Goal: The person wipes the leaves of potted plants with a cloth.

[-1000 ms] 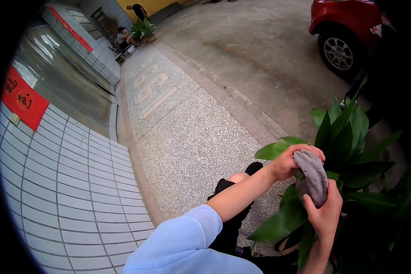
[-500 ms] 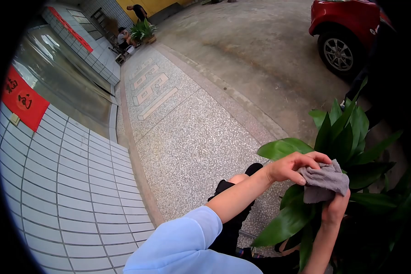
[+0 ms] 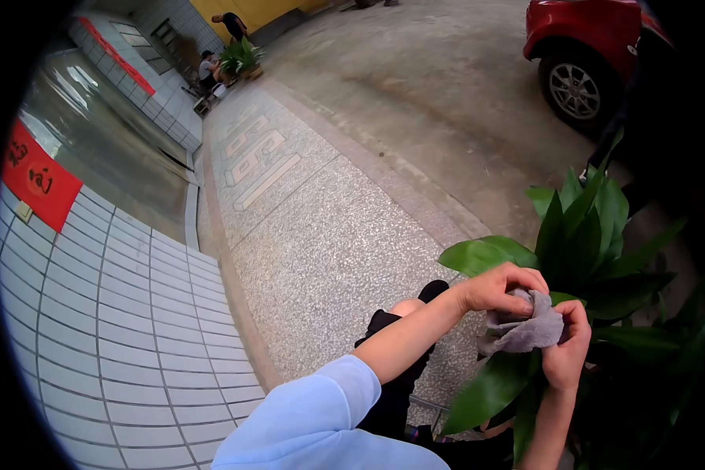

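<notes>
A crumpled grey cloth [image 3: 529, 327] is bunched between my two hands, over the leaves of a green plant [image 3: 580, 243]. My left hand [image 3: 509, 288] grips its upper left part, fingers bent down into the folds. From the right side, my right hand [image 3: 569, 345] pinches the cloth between thumb and fingers. The cloth's lower left edge hangs loose above a large leaf. Whether anything lies inside the folds cannot be seen.
White tiled wall [image 3: 133, 313] runs along the left, with a red paper banner [image 3: 43, 178]. A speckled walkway [image 3: 321, 258] stretches ahead. A red car [image 3: 583, 31] stands upper right. Two people [image 3: 233, 26] are far off near a potted plant [image 3: 241, 56].
The cloth has been turned and bunched up, shifting left and slightly down from half a second ago. My right hand has moved left and regripped its right edge. The view has shifted slightly.
</notes>
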The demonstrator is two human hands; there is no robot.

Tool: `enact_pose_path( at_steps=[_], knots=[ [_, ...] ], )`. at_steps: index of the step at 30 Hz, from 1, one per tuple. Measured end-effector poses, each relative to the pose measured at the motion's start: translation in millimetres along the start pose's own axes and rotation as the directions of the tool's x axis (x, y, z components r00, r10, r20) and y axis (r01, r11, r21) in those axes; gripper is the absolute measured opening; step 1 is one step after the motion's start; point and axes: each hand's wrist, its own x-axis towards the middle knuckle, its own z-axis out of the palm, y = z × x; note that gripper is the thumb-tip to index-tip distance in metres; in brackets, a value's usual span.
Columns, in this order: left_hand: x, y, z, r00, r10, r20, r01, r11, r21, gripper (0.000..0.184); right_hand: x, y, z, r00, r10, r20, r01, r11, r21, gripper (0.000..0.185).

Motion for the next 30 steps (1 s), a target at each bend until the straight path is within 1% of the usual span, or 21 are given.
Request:
enact_pose_path(
  at_steps=[1,4,5,6,7,10,13,16,17,19,20,21,22,24,25,26,27,28,29,30],
  knots=[
    [1.1,-1.4,-0.5,0.999,0.051,-0.007,-0.05,0.995,0.083,0.038,-0.6,0.5,0.1,0.998,-0.03,-0.047,0.029,0.999,-0.027,0.028],
    [3.3,0.1,6.2,0.983,0.163,-0.081,-0.167,0.985,-0.041,0.024,-1.1,-15.4,6.0,0.993,-0.093,-0.077,0.078,0.98,-0.181,0.037],
    [2.9,-0.6,4.9,0.989,0.12,-0.092,-0.128,0.988,-0.083,0.022,0.4,-13.4,6.0,0.982,-0.187,-0.031,0.171,0.944,-0.281,0.044],
    [1.5,-0.3,4.1,0.992,0.075,-0.099,-0.087,0.988,-0.125,0.021,6.6,-18.3,5.0,0.899,-0.403,0.173,0.437,0.789,-0.431,0.036],
    [0.5,0.1,3.5,0.994,0.03,-0.106,-0.048,0.985,-0.167,0.021,5.8,-19.8,7.1,0.901,-0.404,0.156,0.43,0.791,-0.436,0.033],
    [-1.7,0.9,3.4,0.978,0.013,-0.208,-0.051,0.982,-0.18,0.017,4.4,-24.3,8.7,0.902,-0.41,0.133,0.425,0.79,-0.443,0.027],
    [-2.0,1.9,4.7,0.966,0.064,-0.252,-0.097,0.988,-0.119,0.018,4.0,-26.2,8.6,0.893,-0.435,0.114,0.437,0.781,-0.446,0.024],
    [-2.1,0.1,4.3,0.913,0.026,-0.406,-0.092,0.985,-0.143,0.017,4.8,-24.8,6.3,0.879,-0.47,0.081,0.454,0.771,-0.447,0.023],
    [-2.4,-0.4,2.5,0.907,0.044,-0.418,-0.113,0.984,-0.141,0.017,4.7,-25.2,5.2,0.873,-0.482,0.07,0.46,0.767,-0.447,0.023],
    [-2.8,-1.8,-2.6,0.894,0.083,-0.44,-0.157,0.978,-0.135,0.017,3.2,-27.3,3.8,0.908,-0.413,0.071,0.403,0.815,-0.416,0.02],
    [-1.9,-2.9,-2.6,0.874,0.07,-0.48,-0.195,0.957,-0.215,0.017,2.5,-27.9,2.7,0.923,-0.378,0.071,0.373,0.837,-0.401,0.019],
    [-1.8,-3.9,-1.9,0.854,0.052,-0.518,-0.234,0.927,-0.292,0.017,2.3,-26.5,-4.5,0.923,-0.356,0.145,0.385,0.861,-0.334,0.02],
    [-2.2,-5.1,-2.0,0.833,0.028,-0.553,-0.272,0.89,-0.366,0.017,2.7,-24.3,-3.8,0.929,-0.35,0.118,0.368,0.906,-0.21,0.025],
    [-7.4,-10.7,-12.4,0.809,0.035,-0.587,-0.247,0.926,-0.286,0.018,0.1,-21.5,-5.3,0.947,-0.319,0.027,0.319,0.948,0.006,0.037],
    [-6.4,-11.1,-11.1,0.834,0.03,-0.55,-0.221,0.933,-0.285,0.018,0.0,-28.2,-5.1,0.946,-0.321,0.039,0.323,0.941,-0.097,0.055],
    [-8.6,-7.8,-8.3,0.871,-0.008,-0.491,-0.172,0.932,-0.32,0.02,2.8,-35.5,-1.9,0.952,-0.306,0.022,0.303,0.926,-0.227,0.073],
    [-9.1,-6.2,-5.3,0.905,-0.003,-0.426,-0.13,0.95,-0.284,0.022,2.1,-33.2,-5.0,0.952,-0.299,0.061,0.3,0.88,-0.37,0.097],
    [-8.0,-3.1,0.6,0.942,-0.045,-0.332,-0.063,0.95,-0.307,0.023,-0.3,-29.5,-6.2,0.958,-0.279,0.068,0.281,0.857,-0.433,0.105],
    [-5.0,-5.5,2.8,0.968,-0.003,-0.252,-0.075,0.951,-0.299,0.022,-0.7,-23.0,-5.0,0.966,-0.25,0.065,0.255,0.879,-0.402,0.11],
    [-2.4,-2.1,9.7,0.975,-0.003,-0.221,-0.061,0.957,-0.284,0.022,-0.9,-19.1,-4.7,0.971,-0.223,0.088,0.239,0.89,-0.389,0.112]
  ],
)
